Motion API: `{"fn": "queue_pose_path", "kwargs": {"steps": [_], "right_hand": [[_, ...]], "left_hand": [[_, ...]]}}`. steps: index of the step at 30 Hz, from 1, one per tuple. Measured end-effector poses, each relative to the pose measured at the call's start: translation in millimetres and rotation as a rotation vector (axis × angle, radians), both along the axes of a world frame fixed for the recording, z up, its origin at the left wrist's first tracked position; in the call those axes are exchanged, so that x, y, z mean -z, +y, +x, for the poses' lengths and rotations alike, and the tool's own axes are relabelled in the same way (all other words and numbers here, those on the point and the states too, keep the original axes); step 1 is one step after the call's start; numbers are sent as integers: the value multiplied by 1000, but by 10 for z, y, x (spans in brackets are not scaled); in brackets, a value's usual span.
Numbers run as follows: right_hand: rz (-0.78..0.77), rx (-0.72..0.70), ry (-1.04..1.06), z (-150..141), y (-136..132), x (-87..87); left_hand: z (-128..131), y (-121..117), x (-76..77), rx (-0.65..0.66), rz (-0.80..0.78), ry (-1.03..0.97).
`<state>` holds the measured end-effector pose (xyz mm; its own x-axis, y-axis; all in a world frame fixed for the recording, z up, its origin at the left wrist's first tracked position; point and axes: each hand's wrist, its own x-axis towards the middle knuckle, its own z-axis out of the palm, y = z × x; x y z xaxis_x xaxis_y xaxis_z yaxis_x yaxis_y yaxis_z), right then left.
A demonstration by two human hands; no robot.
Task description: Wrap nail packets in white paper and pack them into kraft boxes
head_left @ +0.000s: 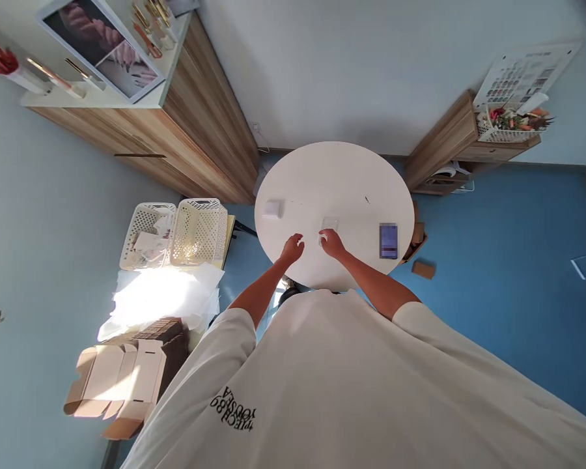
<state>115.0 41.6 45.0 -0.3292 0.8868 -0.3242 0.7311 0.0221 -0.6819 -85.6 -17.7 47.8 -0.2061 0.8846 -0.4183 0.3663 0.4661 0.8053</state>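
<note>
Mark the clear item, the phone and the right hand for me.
Clear item (330,223): head view, far part.
Phone (388,241): head view, screen.
Right hand (333,243): head view, back of hand.

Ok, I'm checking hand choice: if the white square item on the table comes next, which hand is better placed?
Probably the left hand: it is nearer the white square item, while the right hand is farther off and at the clear case. Whether the left holds something small is unclear.
</note>
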Motion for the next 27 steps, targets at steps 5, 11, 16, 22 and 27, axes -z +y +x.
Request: {"fn": "queue_pose_path", "kwargs": {"steps": [5,11,16,22,27], "right_hand": [[57,-68,81,-419,20,-152],[96,-136,173,-1105,-38,-328],[117,-168,235,-1831,-221,-400],[159,-200,261,-2659,-505,-337],[163,-254,271,-3270,-619,-353]], "left_hand": [[-442,-72,-94,27,40,152],[-1128,-213,-267,25,99,312],[-1793,-405,-403,-9,101,346],[-2601,-591,-438,-43,155,340],[-3272,-644,-475,-75,203,398]]}}
